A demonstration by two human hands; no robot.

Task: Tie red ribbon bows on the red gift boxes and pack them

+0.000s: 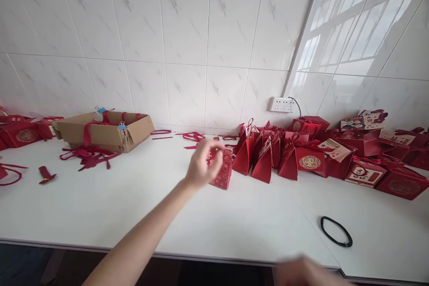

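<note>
The cardboard box (107, 137) on the white table (100, 210) contains red ribbons (106, 117), one trailing over its front wall; blue clips (122, 126) grip its rim. More ribbons (89, 155) lie heaped before it. Near the table's middle stands a patterned red box (221, 178), contents hidden, partly covered by the left hand (204, 163), whose fingers curve apart from the thumb; I cannot tell whether it grips. Pointed red boxes (262, 165) crowd its right side. A black loop (336, 231) lies nearer the blurred right hand (308, 271), whose opening and hold I cannot tell
</note>
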